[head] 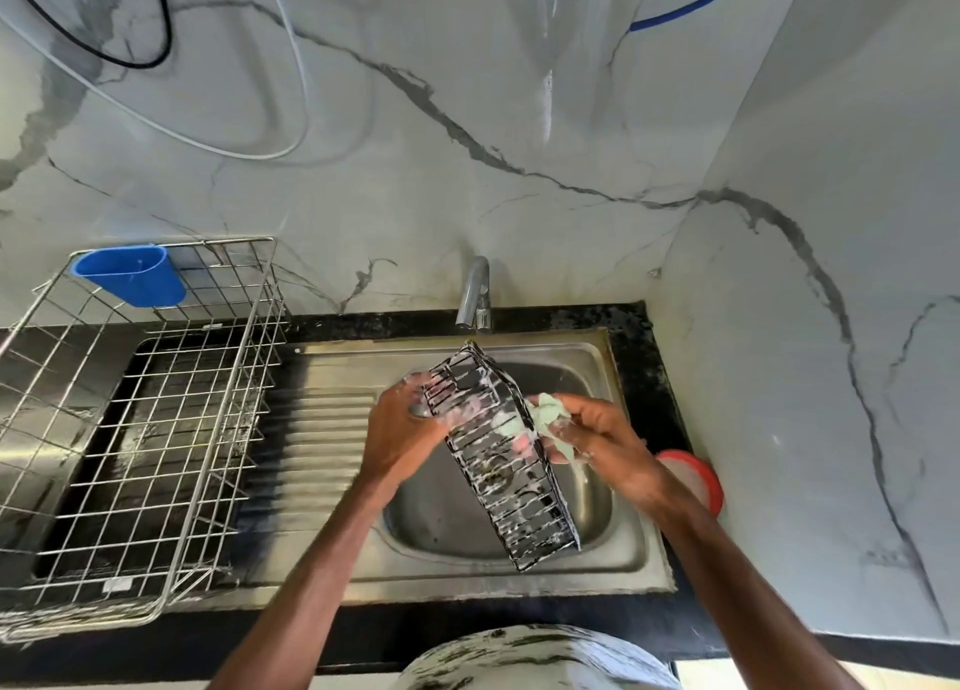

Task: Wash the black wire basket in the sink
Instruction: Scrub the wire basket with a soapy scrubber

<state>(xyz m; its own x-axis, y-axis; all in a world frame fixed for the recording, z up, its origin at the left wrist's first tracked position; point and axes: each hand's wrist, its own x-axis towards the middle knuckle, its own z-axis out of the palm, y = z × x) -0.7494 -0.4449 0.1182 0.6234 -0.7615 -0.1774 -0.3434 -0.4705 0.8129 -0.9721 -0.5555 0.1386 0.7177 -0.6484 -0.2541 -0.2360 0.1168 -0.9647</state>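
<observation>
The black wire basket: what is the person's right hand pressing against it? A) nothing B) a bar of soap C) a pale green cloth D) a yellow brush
C: the right hand holds a pale green cloth against the soapy black wire basket above the sink.

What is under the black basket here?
The sink bowl lies under the soapy basket, which the left hand holds above it. The drain shows faintly through the wires; part of the bowl floor is covered.

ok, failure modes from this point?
1. The soapy black wire basket is held tilted over the sink by the left hand alone; it could slip.
2. The cloth in the right hand might snag on the wires.
</observation>
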